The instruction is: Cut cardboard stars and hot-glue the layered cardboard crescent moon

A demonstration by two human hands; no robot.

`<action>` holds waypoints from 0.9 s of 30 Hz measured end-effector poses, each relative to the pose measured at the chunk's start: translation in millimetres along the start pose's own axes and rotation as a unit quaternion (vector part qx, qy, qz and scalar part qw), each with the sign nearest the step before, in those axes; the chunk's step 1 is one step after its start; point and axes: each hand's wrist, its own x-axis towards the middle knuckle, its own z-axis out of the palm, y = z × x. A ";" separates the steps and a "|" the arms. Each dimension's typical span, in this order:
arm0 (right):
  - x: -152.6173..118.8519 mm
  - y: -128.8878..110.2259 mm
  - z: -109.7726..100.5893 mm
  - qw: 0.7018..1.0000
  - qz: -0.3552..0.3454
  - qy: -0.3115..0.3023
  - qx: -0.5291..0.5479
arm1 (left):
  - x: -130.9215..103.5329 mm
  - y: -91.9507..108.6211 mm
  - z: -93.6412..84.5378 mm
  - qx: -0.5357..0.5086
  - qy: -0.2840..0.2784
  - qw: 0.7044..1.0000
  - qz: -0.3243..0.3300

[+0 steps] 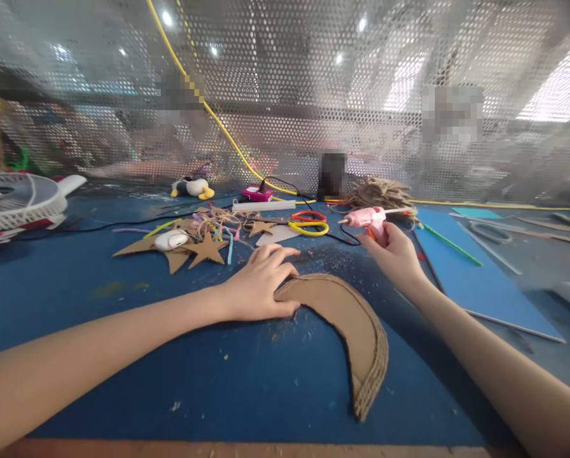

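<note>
A cardboard crescent point(361, 331) lies on the blue tabletop, with rope or twine-like cord along its outer edge. My left hand point(261, 286) grips its upper left tip, thumb on the inner side and fingers at the outer side. To the upper right, my right hand point(399, 257) is closed around the handle of a pink hot glue gun point(367, 217). The gun's nozzle points left, above the table and apart from the crescent. A glue stick sticks out of its rear. Part of the handle is hidden by my fingers.
Cardboard stars point(208, 250), a white computer mouse point(171, 239) and scissors with yellow and orange handles point(308, 228) lie beyond my left hand. A blue board point(485, 273) is at right, a fan point(18, 200) at left. Behind stands a perforated metal screen point(285, 76) with a yellow cable point(218, 124).
</note>
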 end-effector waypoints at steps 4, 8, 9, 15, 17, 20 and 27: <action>-5.2 -6.7 -0.8 0.999 -0.023 -0.030 -0.029 | 3.6 4.3 11.6 0.002 0.056 0.997 -0.053; -13.0 -13.6 1.5 0.992 -0.085 -0.053 -0.075 | -2.8 1.3 15.4 -0.010 0.086 0.994 -0.060; -15.2 -15.1 2.5 0.990 -0.099 -0.054 -0.086 | -4.3 0.6 15.6 -0.010 0.092 0.994 -0.059; -26.9 -24.6 6.4 0.985 -0.088 -0.083 -0.119 | -8.3 0.0 15.9 0.015 0.106 0.993 -0.054; -28.7 -26.6 6.9 0.984 -0.081 -0.092 -0.132 | -9.1 -1.1 15.8 0.007 0.106 0.993 -0.046; -29.4 -26.5 7.6 0.980 -0.083 -0.096 -0.152 | -9.0 -5.0 16.3 -0.013 0.115 0.992 -0.047; -31.5 -22.8 9.3 0.968 -0.152 -0.077 -0.184 | -3.3 -13.2 17.9 -0.072 0.146 0.984 -0.072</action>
